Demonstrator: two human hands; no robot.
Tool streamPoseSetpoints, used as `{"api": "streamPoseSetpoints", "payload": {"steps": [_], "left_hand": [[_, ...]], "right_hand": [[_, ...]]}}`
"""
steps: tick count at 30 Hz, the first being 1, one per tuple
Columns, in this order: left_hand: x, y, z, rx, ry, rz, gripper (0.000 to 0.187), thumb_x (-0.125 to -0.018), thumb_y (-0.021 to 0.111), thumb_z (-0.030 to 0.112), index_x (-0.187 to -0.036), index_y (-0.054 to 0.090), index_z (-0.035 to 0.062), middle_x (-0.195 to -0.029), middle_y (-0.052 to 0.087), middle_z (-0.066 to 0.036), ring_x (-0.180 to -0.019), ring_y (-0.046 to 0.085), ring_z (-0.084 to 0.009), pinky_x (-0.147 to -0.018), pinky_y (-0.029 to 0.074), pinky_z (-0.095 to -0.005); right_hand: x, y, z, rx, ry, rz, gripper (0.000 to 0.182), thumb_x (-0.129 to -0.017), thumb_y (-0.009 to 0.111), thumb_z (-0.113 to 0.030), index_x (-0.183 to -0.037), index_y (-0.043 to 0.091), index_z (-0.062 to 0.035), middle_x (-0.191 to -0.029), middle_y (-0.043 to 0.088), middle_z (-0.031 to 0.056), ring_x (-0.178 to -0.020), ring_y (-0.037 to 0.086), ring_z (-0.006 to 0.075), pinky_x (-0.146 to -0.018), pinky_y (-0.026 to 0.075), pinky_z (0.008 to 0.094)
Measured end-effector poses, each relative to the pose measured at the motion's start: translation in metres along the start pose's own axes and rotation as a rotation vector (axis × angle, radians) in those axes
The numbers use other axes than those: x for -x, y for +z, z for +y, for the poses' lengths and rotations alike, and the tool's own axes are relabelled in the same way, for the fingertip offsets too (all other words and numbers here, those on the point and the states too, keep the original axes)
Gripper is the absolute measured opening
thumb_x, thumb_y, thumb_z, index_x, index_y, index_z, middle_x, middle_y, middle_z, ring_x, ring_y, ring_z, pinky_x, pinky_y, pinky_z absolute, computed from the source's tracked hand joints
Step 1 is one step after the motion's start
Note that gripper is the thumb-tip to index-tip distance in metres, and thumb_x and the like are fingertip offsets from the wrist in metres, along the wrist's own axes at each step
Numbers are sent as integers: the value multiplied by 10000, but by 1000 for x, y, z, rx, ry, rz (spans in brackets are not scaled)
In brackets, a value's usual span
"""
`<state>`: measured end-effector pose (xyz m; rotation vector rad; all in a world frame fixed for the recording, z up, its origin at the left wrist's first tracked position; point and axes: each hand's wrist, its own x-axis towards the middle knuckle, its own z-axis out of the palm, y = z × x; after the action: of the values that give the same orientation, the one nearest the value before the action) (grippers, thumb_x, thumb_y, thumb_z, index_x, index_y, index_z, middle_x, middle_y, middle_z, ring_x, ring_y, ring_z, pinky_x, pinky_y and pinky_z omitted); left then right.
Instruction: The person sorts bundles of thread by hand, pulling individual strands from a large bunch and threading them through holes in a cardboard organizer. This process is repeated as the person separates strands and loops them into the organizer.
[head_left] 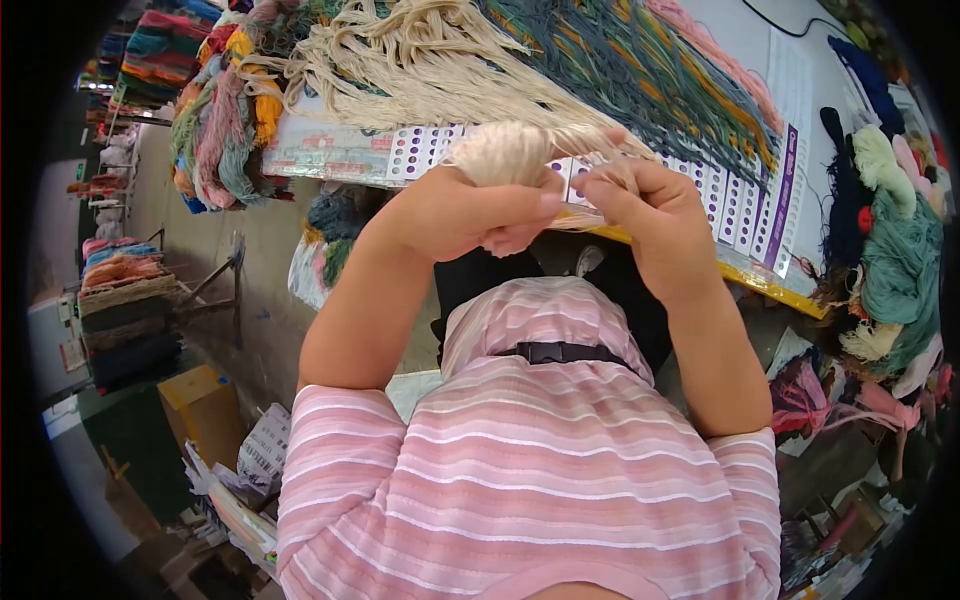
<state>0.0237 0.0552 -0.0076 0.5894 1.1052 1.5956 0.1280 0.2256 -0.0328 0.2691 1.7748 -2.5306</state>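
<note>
A bundle of cream yarn (503, 153) is wrapped in my left hand (470, 208), whose thumb lies across its lower side. Loose strands run from that bundle to my right hand (655, 205), and its thumb and fingers are closed on them in a pinch. Both hands are close together above the near edge of the table (330, 150). Just beyond them, long cream strands (400, 60) lie spread out in a thick layer. Part of the bundle is hidden by my left fingers.
Dark green and mustard strands (640, 70) cover the table's far right, over a printed card with dots (740, 215). Colored skeins (215, 140) hang at the left edge, and more skeins (900, 250) at the right. A cardboard box (200, 405) stands lower left.
</note>
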Motion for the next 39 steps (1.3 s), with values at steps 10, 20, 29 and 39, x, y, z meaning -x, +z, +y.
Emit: {"api": "streamPoseSetpoints", "payload": {"steps": [10,20,29,39], "left_hand": [[224,-177,17,788,464,394,261,-971,332,135,-713,360,115,-526,275,56,-417,218,-38,-360,192,-206],[332,-290,53,906,771,772,301,-891,402,35,-611,331,121,-503,231,28,-391,199,-69,-378,170,-231],[-9,-29,-48,689,266,318,442,-901,467,125,-1319,374,17,-1135,590,-125,-487,423,-12,-360,359,-153],[-146,36,-86,-178,-297,387,303,-845,543,125,-1109,559,-22,-907,591,-66,-607,501,-92,-552,445,-259]], "right_hand": [[160,-280,-49,-578,-147,284,282,-992,319,-170,-722,377,-112,-544,260,-44,-421,233,75,-416,249,217],[511,-560,-139,-266,-326,1057,169,-925,508,-254,-872,537,-96,-511,288,-53,-380,200,65,-344,170,224],[113,-221,-86,4,-143,624,370,-905,532,-197,-1181,536,49,-702,389,-72,-541,319,-5,-454,261,139],[-19,-150,45,569,81,538,184,-756,667,-181,-754,690,1,-595,604,16,-513,525,68,-469,405,224]]}}
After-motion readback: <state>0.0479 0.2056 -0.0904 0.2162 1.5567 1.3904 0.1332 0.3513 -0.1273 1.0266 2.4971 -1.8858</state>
